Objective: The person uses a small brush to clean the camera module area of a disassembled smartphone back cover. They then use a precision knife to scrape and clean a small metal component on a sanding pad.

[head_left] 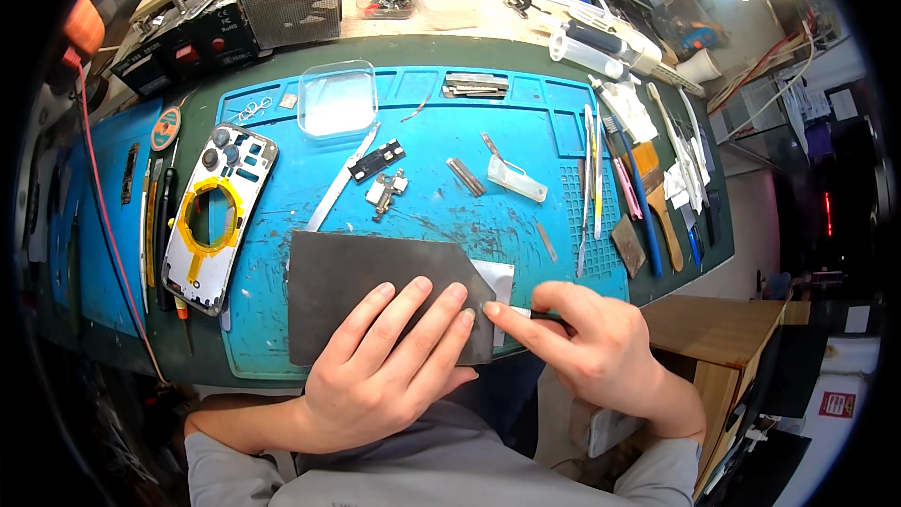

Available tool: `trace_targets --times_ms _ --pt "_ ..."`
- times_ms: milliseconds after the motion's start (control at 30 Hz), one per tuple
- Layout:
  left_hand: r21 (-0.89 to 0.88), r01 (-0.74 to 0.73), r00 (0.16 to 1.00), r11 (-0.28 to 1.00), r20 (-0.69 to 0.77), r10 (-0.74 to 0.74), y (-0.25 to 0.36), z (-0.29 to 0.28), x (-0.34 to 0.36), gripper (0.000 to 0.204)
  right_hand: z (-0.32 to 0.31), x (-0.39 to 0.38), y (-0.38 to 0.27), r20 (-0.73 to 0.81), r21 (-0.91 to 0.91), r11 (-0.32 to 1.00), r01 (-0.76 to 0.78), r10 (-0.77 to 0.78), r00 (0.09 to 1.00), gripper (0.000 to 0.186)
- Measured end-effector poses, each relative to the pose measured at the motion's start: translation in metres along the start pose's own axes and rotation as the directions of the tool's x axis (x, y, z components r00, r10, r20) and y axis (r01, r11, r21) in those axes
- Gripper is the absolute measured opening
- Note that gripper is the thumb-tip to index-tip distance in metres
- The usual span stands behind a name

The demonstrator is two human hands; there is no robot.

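Observation:
A flat dark grey sheet with one cut-off corner lies at the near edge of the blue work mat. My left hand rests flat on it, fingers stretched out and pressing down. At the sheet's right edge, my right hand pinches a slim tool with a pale front and dark handle; its tip is hidden by the fingers, so I cannot tell its exact kind. A white piece sticks out from under the sheet's right side, close to my right fingertips.
Left on the blue mat lies a phone frame with yellow tape. A clear plastic box, small metal parts and a translucent case lie beyond the sheet. Tweezers and brushes line the right side.

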State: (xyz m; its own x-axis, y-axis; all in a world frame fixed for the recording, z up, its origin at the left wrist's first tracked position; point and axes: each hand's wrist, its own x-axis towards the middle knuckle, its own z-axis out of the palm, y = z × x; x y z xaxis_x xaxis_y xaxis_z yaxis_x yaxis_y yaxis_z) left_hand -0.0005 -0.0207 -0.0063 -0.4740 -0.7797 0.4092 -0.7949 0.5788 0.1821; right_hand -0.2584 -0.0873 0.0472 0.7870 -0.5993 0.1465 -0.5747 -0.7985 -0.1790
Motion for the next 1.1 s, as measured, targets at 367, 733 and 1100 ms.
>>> trace_targets --times_ms 367,733,1100 --pt "-0.023 0.006 1.0 1.0 -0.001 -0.006 0.0 0.0 0.001 0.051 0.005 -0.002 0.006 -0.14 0.038 0.998 -0.047 0.051 0.989 0.055" --pt "-0.237 0.095 0.973 0.967 -0.183 -0.141 0.005 -0.013 0.015 0.041 0.008 -0.014 -0.007 -0.326 0.026 1.0 0.015 -0.005 0.945 0.048" --pt "-0.451 0.078 0.961 0.889 -0.203 -0.187 0.015 -0.027 0.026 0.016 -0.002 -0.022 -0.024 -0.381 0.037 0.994 0.107 -0.085 0.921 0.042"
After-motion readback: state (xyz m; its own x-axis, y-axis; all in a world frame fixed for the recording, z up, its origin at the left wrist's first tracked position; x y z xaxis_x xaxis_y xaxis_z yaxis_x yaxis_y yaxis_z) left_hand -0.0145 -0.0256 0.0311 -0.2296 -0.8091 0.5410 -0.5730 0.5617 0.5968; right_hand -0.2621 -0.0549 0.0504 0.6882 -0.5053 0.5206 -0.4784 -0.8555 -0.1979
